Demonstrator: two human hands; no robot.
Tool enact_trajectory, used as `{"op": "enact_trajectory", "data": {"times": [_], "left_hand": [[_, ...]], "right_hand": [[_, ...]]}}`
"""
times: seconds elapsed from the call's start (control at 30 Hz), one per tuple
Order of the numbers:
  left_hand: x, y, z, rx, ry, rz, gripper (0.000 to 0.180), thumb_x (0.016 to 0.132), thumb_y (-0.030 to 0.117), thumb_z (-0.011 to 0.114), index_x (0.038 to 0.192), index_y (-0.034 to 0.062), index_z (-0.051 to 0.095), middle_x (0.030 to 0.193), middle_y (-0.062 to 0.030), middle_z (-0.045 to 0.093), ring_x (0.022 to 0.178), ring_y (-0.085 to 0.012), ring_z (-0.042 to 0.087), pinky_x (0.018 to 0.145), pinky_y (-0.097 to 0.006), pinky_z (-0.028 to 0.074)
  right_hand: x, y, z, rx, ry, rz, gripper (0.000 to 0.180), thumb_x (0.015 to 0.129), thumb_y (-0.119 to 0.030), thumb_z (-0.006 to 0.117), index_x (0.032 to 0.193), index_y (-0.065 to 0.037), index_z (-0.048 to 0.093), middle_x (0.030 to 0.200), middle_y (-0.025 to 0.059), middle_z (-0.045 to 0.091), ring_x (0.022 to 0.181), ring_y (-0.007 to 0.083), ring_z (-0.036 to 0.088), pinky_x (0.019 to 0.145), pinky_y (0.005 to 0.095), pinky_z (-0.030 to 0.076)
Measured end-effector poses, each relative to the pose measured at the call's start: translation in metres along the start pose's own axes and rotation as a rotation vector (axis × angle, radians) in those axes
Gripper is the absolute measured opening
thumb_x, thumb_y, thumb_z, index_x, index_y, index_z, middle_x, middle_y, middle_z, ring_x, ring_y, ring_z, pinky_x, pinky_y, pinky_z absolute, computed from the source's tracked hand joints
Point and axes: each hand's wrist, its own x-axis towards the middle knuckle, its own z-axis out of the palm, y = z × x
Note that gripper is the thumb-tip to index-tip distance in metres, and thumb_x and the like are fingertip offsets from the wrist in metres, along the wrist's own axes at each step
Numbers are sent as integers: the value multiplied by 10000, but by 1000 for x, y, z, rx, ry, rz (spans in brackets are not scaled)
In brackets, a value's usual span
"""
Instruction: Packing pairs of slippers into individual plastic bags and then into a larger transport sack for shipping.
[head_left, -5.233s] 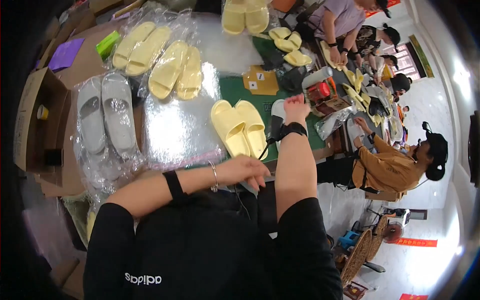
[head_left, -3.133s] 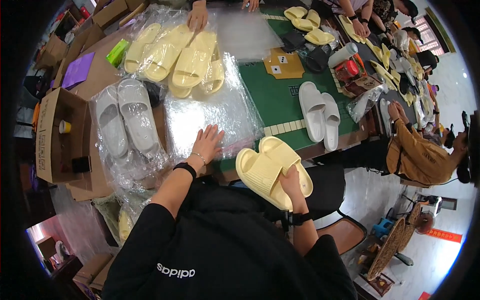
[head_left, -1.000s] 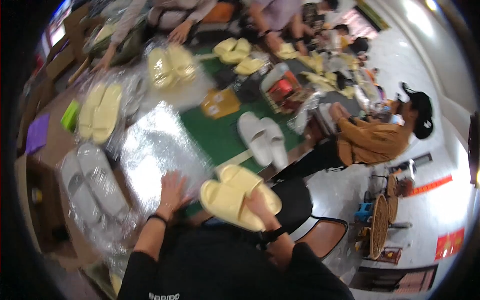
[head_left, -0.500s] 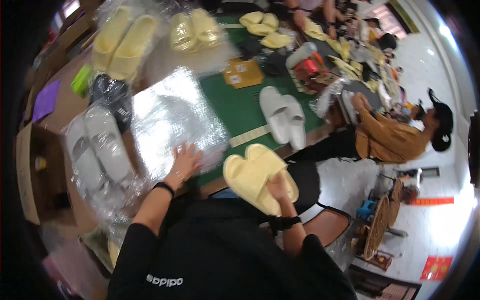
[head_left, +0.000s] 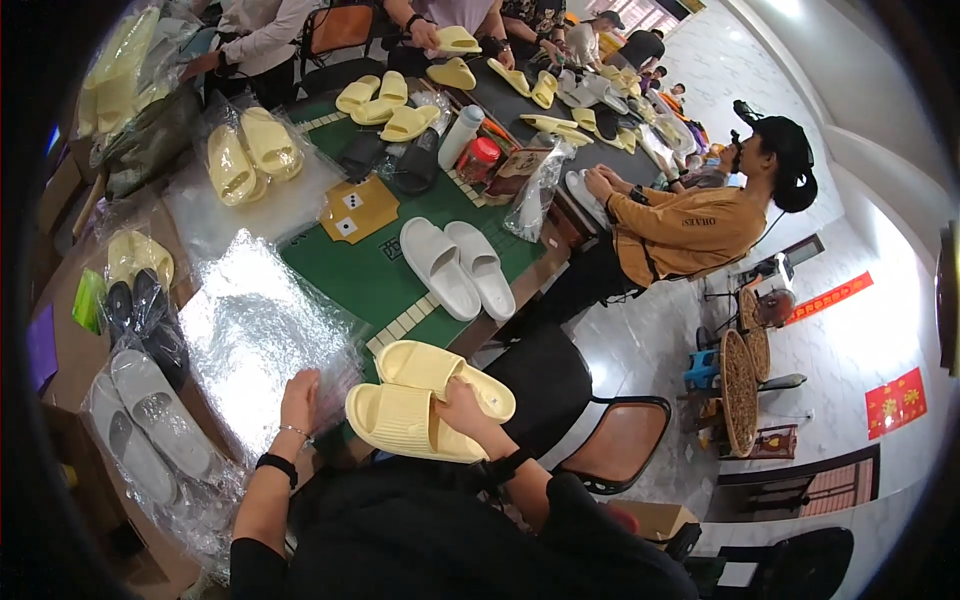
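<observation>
At table edge: right hand (head_left: 462, 407) grips yellow slippers (head_left: 428, 398); left hand (head_left: 299, 396) on plastic bag (head_left: 255, 335).

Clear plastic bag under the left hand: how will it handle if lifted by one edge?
Likely floppy: the clear plastic bag lies crinkled and flat, so it should droop. Probably light and slippery, given its thin glossy film. The left hand pressing its edge suggests it shifts easily.

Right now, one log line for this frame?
left hand: on clear plastic bag | right hand: holding yellow slipper pair | white slippers: on table
</observation>
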Motion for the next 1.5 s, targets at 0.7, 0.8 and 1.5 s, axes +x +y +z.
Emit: {"op": "enact_trajectory", "data": {"times": [0.7,0.8,1.5], "left_hand": [[-8,-33,-4,267,90,165,338,792,17,491,1129,-6,511,1211,-187,476,1160,-358,393,995,-391,317],[2,-35,-2,252,151,220,304,809,55,494,1105,-3,532,1163,-177,519,1111,-364,440,972,-411,342],[2,60,-6,-46,-16,98,599,817,236,542,1305,-16,300,1265,-228,411,1176,-355,383,996,-379,300]], "right_hand": [[3,7,6,-28,-34,-15,384,699,-178,597,1048,-29,537,943,209,553,928,396,498,792,457,392],[5,11,18,-33,55,-4,338,719,-226,600,911,42,531,872,221,554,814,397,519,732,464,401],[32,-83,35,-376,115,-332,229,653,-211,646,790,-31,608,855,79,540,889,243,481,763,374,337]]}}
